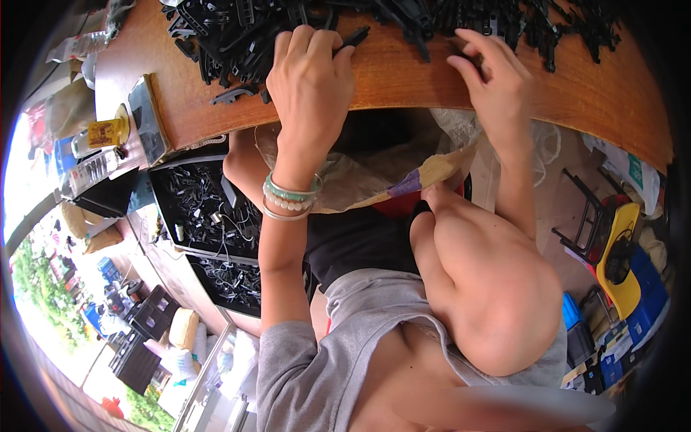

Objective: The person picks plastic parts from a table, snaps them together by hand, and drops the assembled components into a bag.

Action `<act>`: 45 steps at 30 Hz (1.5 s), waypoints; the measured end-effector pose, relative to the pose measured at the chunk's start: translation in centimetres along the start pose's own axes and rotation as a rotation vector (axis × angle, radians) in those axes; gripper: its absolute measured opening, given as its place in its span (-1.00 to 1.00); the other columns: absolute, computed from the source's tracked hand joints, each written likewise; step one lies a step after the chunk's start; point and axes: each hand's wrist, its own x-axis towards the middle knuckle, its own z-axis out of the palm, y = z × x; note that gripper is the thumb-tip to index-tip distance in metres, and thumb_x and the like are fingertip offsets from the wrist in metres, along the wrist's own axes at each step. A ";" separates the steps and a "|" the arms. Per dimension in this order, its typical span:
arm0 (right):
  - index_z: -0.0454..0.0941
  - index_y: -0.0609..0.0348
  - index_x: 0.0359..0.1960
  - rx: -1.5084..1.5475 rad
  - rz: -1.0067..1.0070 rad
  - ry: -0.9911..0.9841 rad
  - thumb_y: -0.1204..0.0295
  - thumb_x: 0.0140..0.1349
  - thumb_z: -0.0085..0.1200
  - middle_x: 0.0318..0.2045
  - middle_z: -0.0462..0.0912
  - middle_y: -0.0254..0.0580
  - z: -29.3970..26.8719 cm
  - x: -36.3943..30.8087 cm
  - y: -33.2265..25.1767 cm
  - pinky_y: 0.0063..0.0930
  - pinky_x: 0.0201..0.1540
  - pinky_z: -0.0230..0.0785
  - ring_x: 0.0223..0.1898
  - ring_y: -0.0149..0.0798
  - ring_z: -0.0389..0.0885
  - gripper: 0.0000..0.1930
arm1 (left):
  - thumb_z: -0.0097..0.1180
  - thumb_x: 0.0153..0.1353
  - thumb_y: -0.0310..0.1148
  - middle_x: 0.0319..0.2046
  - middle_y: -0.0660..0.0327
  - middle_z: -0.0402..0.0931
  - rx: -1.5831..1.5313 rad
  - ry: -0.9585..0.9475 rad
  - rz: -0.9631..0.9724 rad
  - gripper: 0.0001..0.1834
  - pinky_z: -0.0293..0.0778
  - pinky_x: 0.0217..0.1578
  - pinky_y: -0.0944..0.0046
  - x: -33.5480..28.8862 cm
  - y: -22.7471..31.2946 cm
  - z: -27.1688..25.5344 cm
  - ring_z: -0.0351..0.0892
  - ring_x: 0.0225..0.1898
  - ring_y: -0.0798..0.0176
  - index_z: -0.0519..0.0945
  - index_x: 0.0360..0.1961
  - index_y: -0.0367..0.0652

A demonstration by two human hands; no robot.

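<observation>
My left hand point(309, 83), with bracelets on its wrist, is at the front edge of a pile of black plastic parts point(223, 36) on the wooden table. Its fingers are bent down, and a slim black plastic part point(354, 37) sticks out between thumb and forefinger. To the right, my right hand point(500, 83) hovers over the table edge by a second heap of thin black parts point(475, 18). Thumb and forefinger curl toward each other there; something small and dark shows at their tips, too unclear to name.
An opened sack point(432, 173) spreads across my lap below the table point(403, 86). Black trays of small parts point(205, 209) stand at the left. A yellow tape roll point(108, 133) lies near the table's left edge. At the right is a yellow stool point(620, 270).
</observation>
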 end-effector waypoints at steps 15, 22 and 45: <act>0.61 0.42 -0.26 0.961 0.074 -0.227 0.76 0.09 0.12 -0.25 0.56 -0.09 -2.7 -0.6 -2.4 -0.59 -0.26 0.57 -0.32 -0.33 0.63 -0.83 | 0.07 0.29 -0.46 -0.33 0.03 0.64 -1.442 -0.584 -0.627 -0.66 0.55 -0.31 0.41 -0.7 3.5 -2.0 0.66 -0.38 0.29 0.49 0.00 -0.52; 0.65 0.36 -0.33 0.736 -0.007 -0.036 0.74 0.01 0.19 -0.27 0.58 -0.11 -2.1 -1.4 -2.8 -0.63 -0.36 0.51 -0.37 -0.37 0.59 -0.83 | 0.12 0.24 -0.47 -0.29 0.04 0.65 -1.063 -0.471 -0.259 -0.68 0.57 -0.23 0.36 -1.3 4.6 -3.0 0.67 -0.27 0.23 0.53 -0.03 -0.46; 0.63 0.26 -0.28 0.662 -0.119 -0.120 0.64 -0.05 0.27 -0.43 0.62 -0.20 -3.2 -0.4 -1.2 -0.59 -0.50 0.31 -0.46 -0.40 0.56 -0.76 | 0.29 0.01 -0.43 -0.37 -0.03 0.62 -0.886 -0.582 0.017 -0.72 0.52 -0.35 0.18 -1.0 1.7 -3.9 0.61 -0.36 -0.09 0.64 -0.21 -0.26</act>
